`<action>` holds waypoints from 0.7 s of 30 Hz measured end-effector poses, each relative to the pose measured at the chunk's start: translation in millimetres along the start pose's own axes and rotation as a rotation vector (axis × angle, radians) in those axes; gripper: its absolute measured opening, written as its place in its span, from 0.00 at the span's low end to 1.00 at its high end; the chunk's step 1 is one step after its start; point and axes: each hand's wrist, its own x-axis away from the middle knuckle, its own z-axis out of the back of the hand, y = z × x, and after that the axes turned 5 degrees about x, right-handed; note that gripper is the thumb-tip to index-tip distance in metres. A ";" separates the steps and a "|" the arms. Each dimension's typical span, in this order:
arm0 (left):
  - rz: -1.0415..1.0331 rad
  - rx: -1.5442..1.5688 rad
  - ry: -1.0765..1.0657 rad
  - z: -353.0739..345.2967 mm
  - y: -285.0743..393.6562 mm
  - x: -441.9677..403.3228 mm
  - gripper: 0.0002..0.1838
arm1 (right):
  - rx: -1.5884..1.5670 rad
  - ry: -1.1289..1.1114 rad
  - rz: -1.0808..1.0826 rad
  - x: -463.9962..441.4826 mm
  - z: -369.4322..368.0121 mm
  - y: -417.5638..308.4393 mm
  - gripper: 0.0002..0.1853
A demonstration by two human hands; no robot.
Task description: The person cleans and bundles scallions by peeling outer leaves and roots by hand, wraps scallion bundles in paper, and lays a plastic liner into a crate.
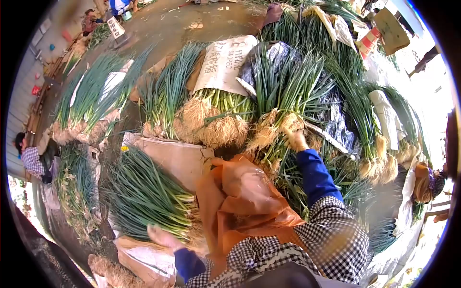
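Brown, smooth and dull in the light, the bare floor (168, 24) stretches away at the far side of the room, and much of what I see is laid out low on it. Corrugated wall (17, 110) runs along the left edge, pale and upright. Rows of green onions cover the middle ground, the biggest heap (348, 91) spreading at the upper right beside dark crumpled plastic (338, 129). Nearer, a broad bundle (149, 192) lies on tan sacking (168, 156), leaves to the left, white stems and roots to the right. Orange sheeting (249, 187) drapes the worker's lap, just beside those roots. Beyond it, a printed sack (225, 67) lies over the leaves of another pile. Over on the left, a person (32, 161) in checked clothing is low beside the rows, and a white sign (115, 27) stands on the floor farther back.

At the centre-right, a bunch (283, 101) lies with its leaves pointing away and its roots towards the worker. The right hand (297, 138) is against its root end; I cannot tell whether that grip has closed. The left hand (162, 237), blurred, is released, near the lower edge of the broad bundle.
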 end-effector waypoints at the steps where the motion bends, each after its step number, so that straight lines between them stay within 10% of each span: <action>1: -0.209 -0.207 -0.179 -36.4 18.8 28.0 0.15 | -0.205 -0.154 -0.094 11.1 -14.3 -9.0 0.24; 12: 0.117 0.131 -1.260 -270.0 75.3 236.5 0.12 | -1.036 -0.190 0.462 77.0 78.8 -62.0 0.14; 17: 0.852 -0.119 -1.483 -289.1 7.7 336.7 0.27 | -0.501 -0.087 0.351 129.9 85.5 16.1 0.14; 21: 0.925 -0.259 -1.771 -282.5 -36.4 370.5 0.27 | -0.145 -0.107 0.378 136.5 60.4 69.6 0.16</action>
